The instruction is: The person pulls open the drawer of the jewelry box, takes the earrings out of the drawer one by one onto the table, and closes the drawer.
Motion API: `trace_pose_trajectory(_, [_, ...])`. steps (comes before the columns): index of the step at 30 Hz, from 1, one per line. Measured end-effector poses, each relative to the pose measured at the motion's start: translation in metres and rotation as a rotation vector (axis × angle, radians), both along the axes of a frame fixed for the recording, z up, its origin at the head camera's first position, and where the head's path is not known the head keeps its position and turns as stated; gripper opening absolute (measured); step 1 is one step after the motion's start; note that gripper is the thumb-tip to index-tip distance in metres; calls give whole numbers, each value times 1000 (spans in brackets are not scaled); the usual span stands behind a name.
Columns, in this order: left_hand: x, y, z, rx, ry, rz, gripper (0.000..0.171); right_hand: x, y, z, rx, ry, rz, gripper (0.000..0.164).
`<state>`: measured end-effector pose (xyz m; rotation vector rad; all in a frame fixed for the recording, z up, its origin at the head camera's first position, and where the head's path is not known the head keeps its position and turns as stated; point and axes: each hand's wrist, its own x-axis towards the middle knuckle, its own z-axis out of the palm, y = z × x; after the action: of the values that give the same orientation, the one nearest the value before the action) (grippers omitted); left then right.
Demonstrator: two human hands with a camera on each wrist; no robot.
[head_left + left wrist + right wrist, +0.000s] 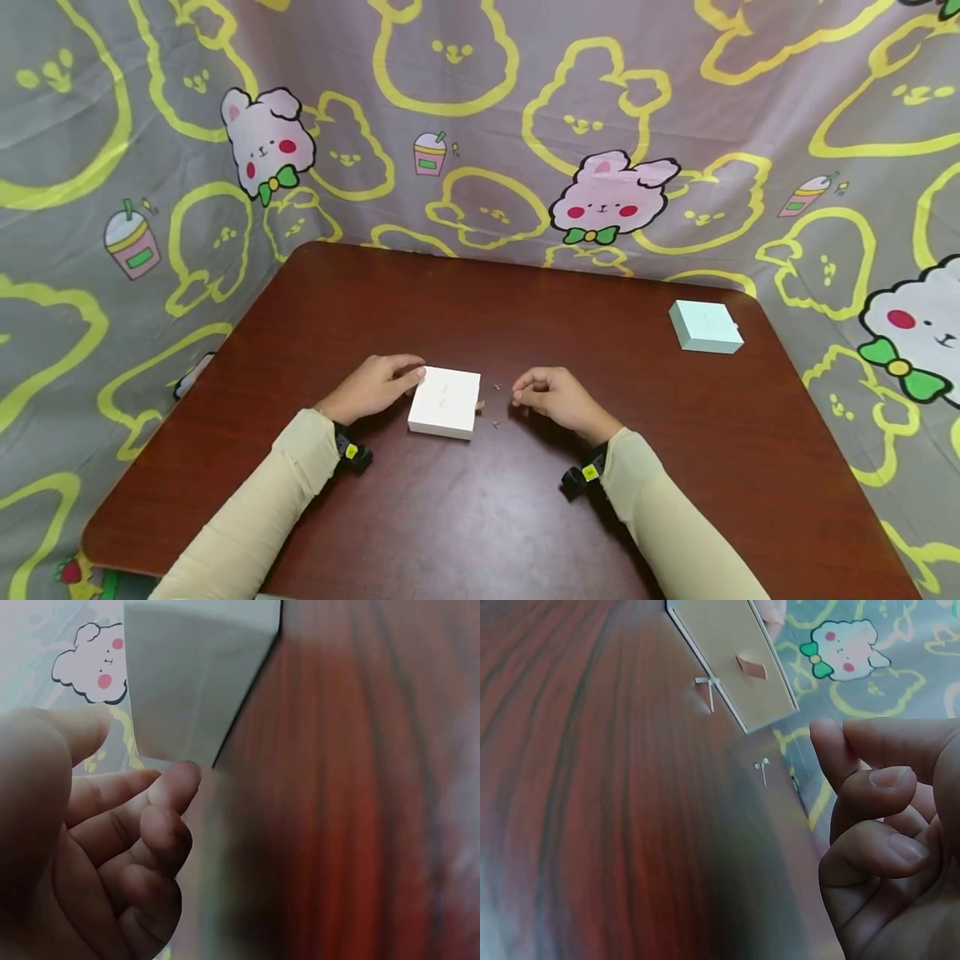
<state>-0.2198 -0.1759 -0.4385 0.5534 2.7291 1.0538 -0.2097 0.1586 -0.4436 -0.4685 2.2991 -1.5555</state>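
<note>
A white drawer-style box point(444, 402) lies on the table, with a short tan pull tab point(752, 666) on its right side. At the box's far left corner is my left hand point(375, 387), thumb and fingertips right at the edge with the fingers loosely bent. Two tiny pale T-shaped pieces, the nearer one point(496, 425) and the farther one point(497, 387), lie just right of the box. To their right is my right hand point(558, 402), its fingers curled and the thumb and index tips together. Nothing shows between those tips.
A mint-green box point(705, 326) sits near the table's far right corner, a small tab on its right side. The dark red-brown wooden table point(465, 308) has rounded corners. A patterned cloth point(480, 125) hangs around its back and sides.
</note>
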Motion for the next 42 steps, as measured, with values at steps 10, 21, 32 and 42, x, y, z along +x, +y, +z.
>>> trace_pose_trajectory(10, [-12,3,4,-108,83,-31,46,5,25,-1,7,-28,-45,12])
trace_pose_trajectory(21, [-24,11,17,-147,130,-87,44,13,51,-5,18,-29,-83,15])
trace_pose_trajectory(32, [-35,25,24,-184,188,-125,39,18,82,0,41,14,-125,15])
trace_pose_trajectory(42, [-44,42,33,-205,206,-201,37,28,120,2,32,-9,-193,18])
